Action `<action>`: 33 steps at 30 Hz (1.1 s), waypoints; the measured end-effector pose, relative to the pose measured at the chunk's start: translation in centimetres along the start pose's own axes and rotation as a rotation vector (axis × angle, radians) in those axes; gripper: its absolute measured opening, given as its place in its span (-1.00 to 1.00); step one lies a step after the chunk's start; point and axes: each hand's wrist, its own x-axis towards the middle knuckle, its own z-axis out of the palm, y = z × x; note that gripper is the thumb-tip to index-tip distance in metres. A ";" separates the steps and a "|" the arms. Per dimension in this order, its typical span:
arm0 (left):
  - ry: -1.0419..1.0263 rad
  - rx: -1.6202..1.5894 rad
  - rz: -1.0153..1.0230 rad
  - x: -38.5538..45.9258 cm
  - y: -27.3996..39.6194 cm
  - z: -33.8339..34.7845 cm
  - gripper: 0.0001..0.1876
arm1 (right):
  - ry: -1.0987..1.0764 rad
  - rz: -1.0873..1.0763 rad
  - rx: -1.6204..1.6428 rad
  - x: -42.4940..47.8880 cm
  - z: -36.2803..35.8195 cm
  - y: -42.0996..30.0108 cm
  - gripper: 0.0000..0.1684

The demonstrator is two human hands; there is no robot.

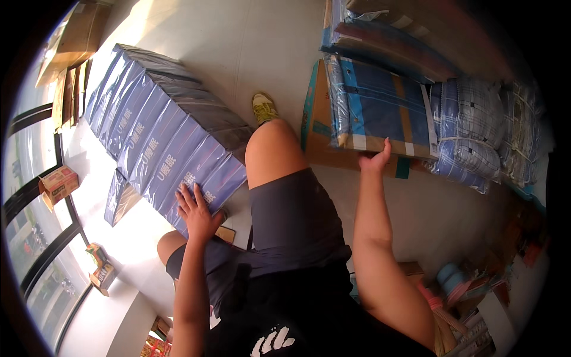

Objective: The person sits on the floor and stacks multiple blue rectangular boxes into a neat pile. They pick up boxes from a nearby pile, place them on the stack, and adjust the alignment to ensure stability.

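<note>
My left hand [199,218] lies with fingers spread on a long row of blue boxes [156,147] in clear plastic wrap. These boxes bear pale printed writing and stand pressed against each other on the floor. To the right, my right hand [375,159] is at the near edge of a flat blue package [379,107] banded with brown tape. Its thumb lies up against the edge, while its other fingers are partly hidden beneath. Under that package is a brown cardboard box [319,138] with green trim.
Plastic-wrapped plaid textile bundles [473,120] sit right of the blue package. More wrapped packages [392,31] are stacked beyond it. Cardboard cartons [84,33] stand by the window at far left. A small carton [60,185] is on the sill side. Assorted goods [464,281] lie lower right.
</note>
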 end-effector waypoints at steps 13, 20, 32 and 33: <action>0.101 -0.151 0.047 -0.9 -1.8 0.4 0.18 | -0.346 -0.007 -0.383 -19.0 -9.1 -8.4 -0.36; 0.342 -0.193 0.163 -1.5 -4.4 3.1 0.08 | -0.540 -0.196 -0.544 -23.4 -12.8 -13.9 -0.16; 0.548 -0.158 0.064 -4.4 -3.0 1.5 -0.11 | -1.112 -0.725 -1.121 -35.7 -3.3 -12.8 -0.10; 0.507 -0.493 0.014 -4.6 -4.2 0.7 -0.16 | -1.178 -0.800 -1.143 -37.6 -1.7 -11.3 -0.10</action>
